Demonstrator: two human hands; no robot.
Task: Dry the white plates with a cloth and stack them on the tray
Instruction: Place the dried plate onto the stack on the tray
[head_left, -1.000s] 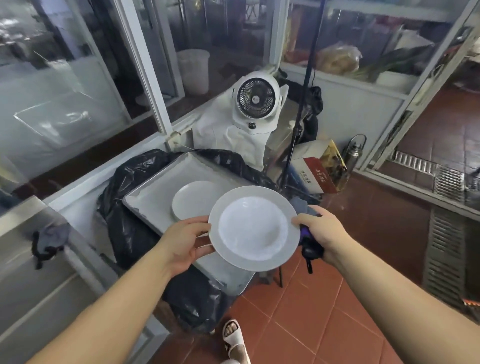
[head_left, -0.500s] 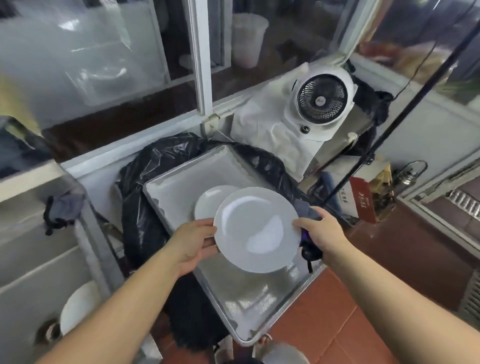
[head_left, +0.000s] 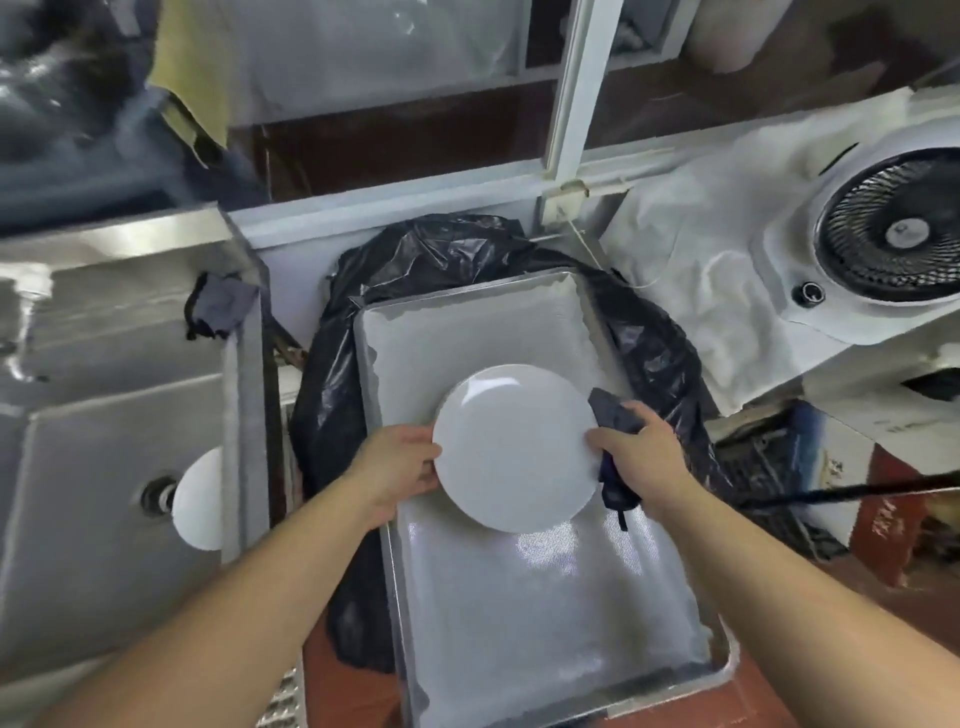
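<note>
**White plate held over the metal tray, both hands on its rim**

A person is holding a white plate (head_left: 514, 449) low over the middle of a large metal tray (head_left: 550, 613), one hand at each side. The left hand (head_left: 397, 470) is gripping the plate's left rim, its fingers (head_left: 415, 439) curling over the edge. The right hand (head_left: 641, 457) is pinching the right rim while also grasping a dark blue cloth (head_left: 613, 447), which is bunching behind the palm and hanging down just beside the plate. Whether the plate is touching the tray or anything under it cannot be told from this angle.

The tray is sitting on top of a black plastic bag (head_left: 441, 249) that is bulging out around its far and left edges. To the left, a stainless steel sink (head_left: 93, 519) is holding another white plate (head_left: 200, 501) next to its drain (head_left: 158, 493), and a dark rag (head_left: 221, 312) is draping over the sink's far corner. To the right, a white fan (head_left: 893, 228) is resting on a white sheet (head_left: 701, 249). Behind everything, a white-framed glass partition (head_left: 569, 88) is running across the room, and red floor tiles (head_left: 343, 691) are showing below the tray.
</note>
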